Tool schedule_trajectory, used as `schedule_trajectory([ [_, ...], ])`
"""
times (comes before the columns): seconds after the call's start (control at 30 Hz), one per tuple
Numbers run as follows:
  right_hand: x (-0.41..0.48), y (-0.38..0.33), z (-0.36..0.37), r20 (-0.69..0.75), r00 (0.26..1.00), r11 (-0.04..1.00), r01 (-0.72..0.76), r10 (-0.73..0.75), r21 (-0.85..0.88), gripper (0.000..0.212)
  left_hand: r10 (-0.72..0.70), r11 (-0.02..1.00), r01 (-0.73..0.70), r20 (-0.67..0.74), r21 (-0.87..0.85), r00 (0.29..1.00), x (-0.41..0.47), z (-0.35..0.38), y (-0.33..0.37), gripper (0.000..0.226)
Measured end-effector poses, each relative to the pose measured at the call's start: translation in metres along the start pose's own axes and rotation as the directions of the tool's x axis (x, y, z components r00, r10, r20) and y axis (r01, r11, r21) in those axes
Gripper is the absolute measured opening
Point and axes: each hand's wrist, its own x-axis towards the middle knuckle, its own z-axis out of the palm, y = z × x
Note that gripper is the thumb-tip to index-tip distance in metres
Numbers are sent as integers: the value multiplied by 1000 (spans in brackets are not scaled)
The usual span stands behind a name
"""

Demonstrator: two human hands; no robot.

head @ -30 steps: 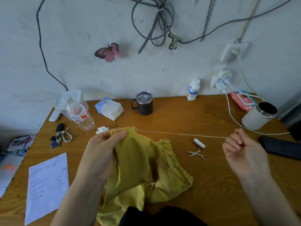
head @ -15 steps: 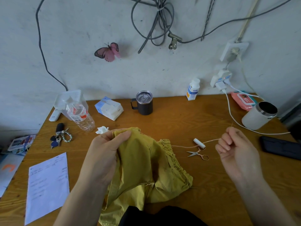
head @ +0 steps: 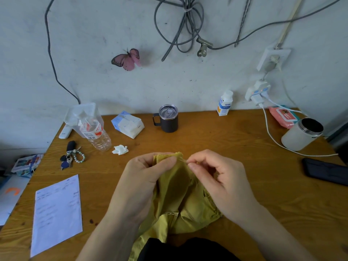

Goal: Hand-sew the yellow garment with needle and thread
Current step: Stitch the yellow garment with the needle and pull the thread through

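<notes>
The yellow garment [head: 177, 200] hangs from the table's front edge towards my lap, its top hem lifted. My left hand [head: 143, 178] grips that raised hem between thumb and fingers. My right hand [head: 218, 176] is close against the hem's right corner, thumb and forefinger pinched together on what looks like the needle [head: 185, 161], a thin pale line at the fabric's edge. The thread is too fine to make out. Scissors and thread spool are hidden behind my right hand.
On the wooden table [head: 244, 140]: a dark mug [head: 168, 118], plastic bottle [head: 95, 133], tissue pack [head: 128, 125], crumpled tissue [head: 120, 149], keys [head: 70, 157], paper sheet [head: 56, 213], white jar [head: 301, 133], black phone [head: 325, 171], charger cable [head: 271, 136].
My right hand, which held the thread pulled taut far to the right, has come back left to the hem beside my left hand. The thread has gone slack and out of sight.
</notes>
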Motion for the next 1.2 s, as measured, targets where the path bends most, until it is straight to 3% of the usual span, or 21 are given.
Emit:
schedule_trajectory([
  [0.47, 2, 0, -2, 38, 999, 996, -27, 30, -83, 15, -1, 999, 3, 61, -35, 998, -4, 3, 2, 22],
  [0.63, 3, 2, -4, 71, 995, 995, -63, 68, -75, 13, 39, 997, -42, 46, 59, 998, -3, 1, 0, 28],
  [0.77, 5, 7, -9, 212, 962, 985, -173, 172, -14, 35, 77, 977, -86, 56, 197, 996, -3, -1, 0, 20],
  [0.87, 6, 6, -12, 315, 927, 977, -213, 202, 1, 28, 101, 956, -115, 64, 268, 993, -4, 0, 1, 8],
  [1.0, 5, 4, -12, 256, 950, 983, -183, 180, -16, 9, 150, 914, -150, 31, 376, 988, -4, 1, 0, 15],
  [1.2, 1, 1, -6, 123, 985, 980, -98, 120, -174, 5, 257, 867, -202, -61, 454, 964, -3, 7, -5, 12],
])
